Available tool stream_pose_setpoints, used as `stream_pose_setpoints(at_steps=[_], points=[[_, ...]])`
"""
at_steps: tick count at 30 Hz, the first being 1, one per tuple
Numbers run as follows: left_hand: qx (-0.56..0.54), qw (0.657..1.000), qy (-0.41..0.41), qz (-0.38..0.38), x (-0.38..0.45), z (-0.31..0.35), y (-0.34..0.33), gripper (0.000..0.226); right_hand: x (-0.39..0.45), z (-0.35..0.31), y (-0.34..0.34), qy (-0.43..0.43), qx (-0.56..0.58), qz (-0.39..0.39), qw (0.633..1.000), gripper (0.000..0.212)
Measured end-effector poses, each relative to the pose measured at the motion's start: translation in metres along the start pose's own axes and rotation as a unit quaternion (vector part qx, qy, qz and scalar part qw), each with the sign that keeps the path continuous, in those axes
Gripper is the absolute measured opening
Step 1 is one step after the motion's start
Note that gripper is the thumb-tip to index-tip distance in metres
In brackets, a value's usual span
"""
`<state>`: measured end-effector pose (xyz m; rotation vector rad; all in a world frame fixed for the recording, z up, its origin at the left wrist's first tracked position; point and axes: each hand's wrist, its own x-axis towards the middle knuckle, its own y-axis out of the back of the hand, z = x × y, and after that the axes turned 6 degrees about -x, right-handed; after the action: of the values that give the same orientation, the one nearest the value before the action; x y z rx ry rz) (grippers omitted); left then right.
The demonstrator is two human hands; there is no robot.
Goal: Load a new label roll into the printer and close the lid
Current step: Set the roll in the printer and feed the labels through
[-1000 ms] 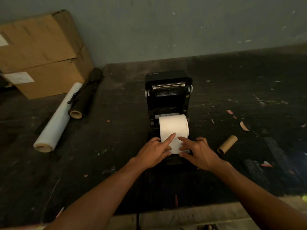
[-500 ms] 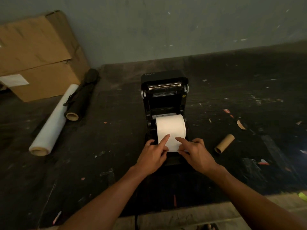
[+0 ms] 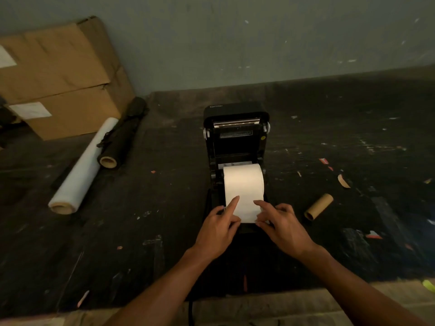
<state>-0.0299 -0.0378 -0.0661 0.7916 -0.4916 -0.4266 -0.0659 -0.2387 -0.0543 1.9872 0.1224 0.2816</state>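
Observation:
A black label printer (image 3: 235,147) stands in the middle of the dark table with its lid (image 3: 236,114) swung up and back. A white label roll (image 3: 243,184) sits in its bay, the loose end drawn toward me over the front. My left hand (image 3: 217,229) rests at the paper's left edge, index finger stretched onto the sheet. My right hand (image 3: 281,228) is at the right edge, index finger on the paper and thumb at its front corner. Both press the paper's free end; the printer's front is hidden under them.
An empty brown cardboard core (image 3: 319,206) lies right of the printer. At the left lie a white film roll (image 3: 82,170) and a black roll (image 3: 122,137), with stacked cardboard boxes (image 3: 58,76) behind. Paper scraps (image 3: 342,181) dot the table; its front edge runs near me.
Both hands stay on the paper's free end; the fingers have shifted only slightly. The view has drifted a little.

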Motion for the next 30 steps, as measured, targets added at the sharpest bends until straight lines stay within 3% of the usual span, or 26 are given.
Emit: stream_pose_setpoints(at_steps=[7, 15, 20, 30], points=[[-0.008, 1.0, 0.013, 0.016, -0.018, 0.011, -0.005, 0.071, -0.01, 0.006, 0.007, 0.017, -0.021, -0.023, 0.999, 0.062], [0.071, 0.993, 0.08, -0.051, -0.027, 0.034, -0.006, 0.075, -0.029, -0.006, 0.013, 0.02, -0.014, -0.017, 1.0, 0.063], [0.042, 0.997, 0.061, -0.008, -0.036, 0.043, -0.007, 0.071, -0.039, -0.01, 0.016, 0.01, -0.012, -0.009, 1.0, 0.063], [-0.019, 0.995, 0.101, -0.003, -0.047, 0.058, 0.002, 0.069, -0.051, -0.018, 0.016, 0.006, 0.022, 0.001, 1.0, 0.065]])
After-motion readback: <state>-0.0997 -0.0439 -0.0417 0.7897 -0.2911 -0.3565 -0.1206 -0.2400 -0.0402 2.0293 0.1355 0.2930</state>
